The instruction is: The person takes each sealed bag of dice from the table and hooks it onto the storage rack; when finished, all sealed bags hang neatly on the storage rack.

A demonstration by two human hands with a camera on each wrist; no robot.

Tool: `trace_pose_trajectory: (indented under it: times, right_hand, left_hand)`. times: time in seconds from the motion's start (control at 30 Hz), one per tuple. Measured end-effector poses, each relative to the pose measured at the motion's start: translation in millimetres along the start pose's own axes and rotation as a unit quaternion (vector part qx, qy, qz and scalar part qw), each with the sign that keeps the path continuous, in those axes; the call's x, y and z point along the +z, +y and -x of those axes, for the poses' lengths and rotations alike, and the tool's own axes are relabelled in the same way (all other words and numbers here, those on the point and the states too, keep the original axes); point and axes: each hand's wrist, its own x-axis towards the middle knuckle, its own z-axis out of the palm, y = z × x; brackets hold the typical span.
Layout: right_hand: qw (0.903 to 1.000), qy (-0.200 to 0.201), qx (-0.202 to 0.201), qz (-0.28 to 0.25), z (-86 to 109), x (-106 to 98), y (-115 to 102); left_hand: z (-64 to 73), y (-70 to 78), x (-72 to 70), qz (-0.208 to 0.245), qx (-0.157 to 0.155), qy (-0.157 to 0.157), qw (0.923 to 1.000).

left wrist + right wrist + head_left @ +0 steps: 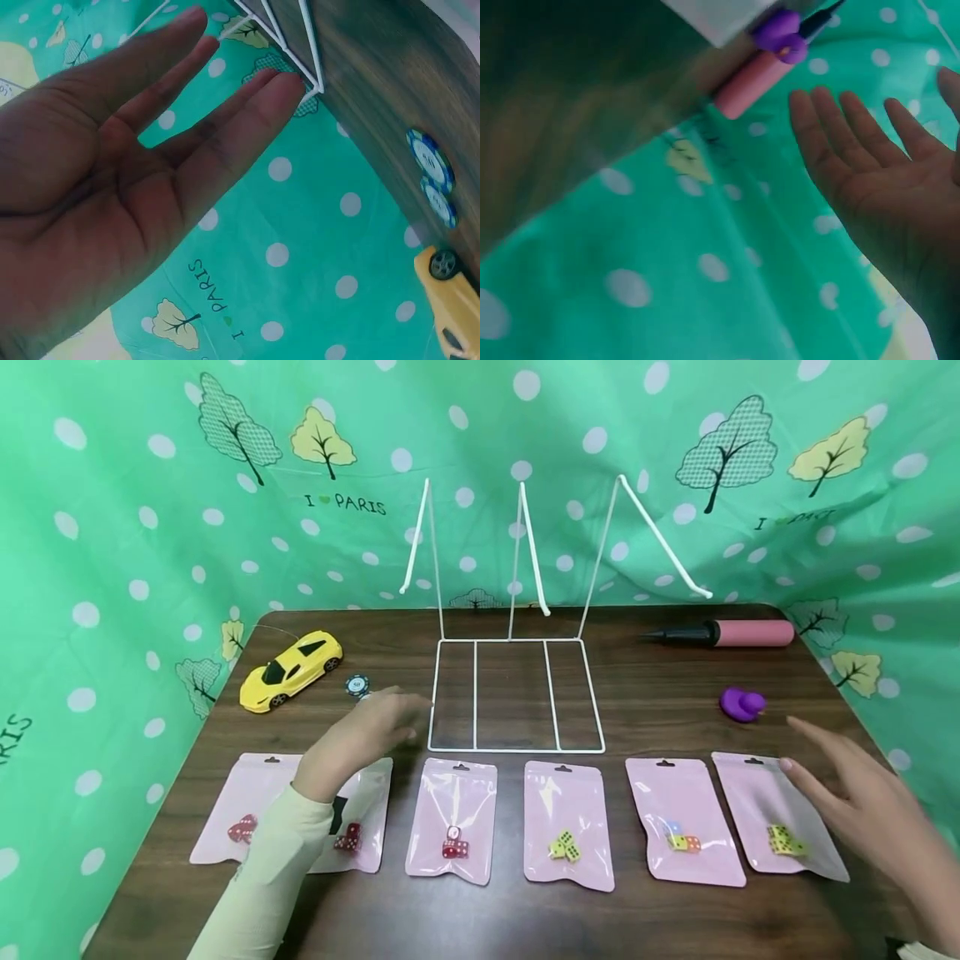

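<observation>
Table (510,922), brown wood-grain | frame left: toy car (292,672), chips (357,685) | centre: wire rack (517,750) | right: pink-black tool (752,633), purple duck (739,704) | lower frame: six pink bags (564,806)

Green cloth (450,393) behind brown table (652,702)

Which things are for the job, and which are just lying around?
Probably for the job:
white wire rack, near the left hand
six pink bags, one near the right hand

Probably just lying about:
yellow toy car
two poker chips
purple toy duck
pink-and-black tool
</observation>
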Motion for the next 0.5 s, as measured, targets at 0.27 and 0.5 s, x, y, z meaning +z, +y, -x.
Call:
trace_pose_trajectory:
  times: [0.27, 0.5]
  right_hand:
    - [0.9951, -0.061, 0.076, 0.014, 22.0, 14.0, 35.9]
    - [0.9941, -0.069, 0.083, 0.005, 27.9, 15.9, 42.6]
  left_hand:
    - [-15.4, 3.6, 15.4, 0.01, -0.004, -0.037, 0.9992]
    - [-19.4, 0.5, 25.3, 0.008, -0.037, -0.048, 0.9982]
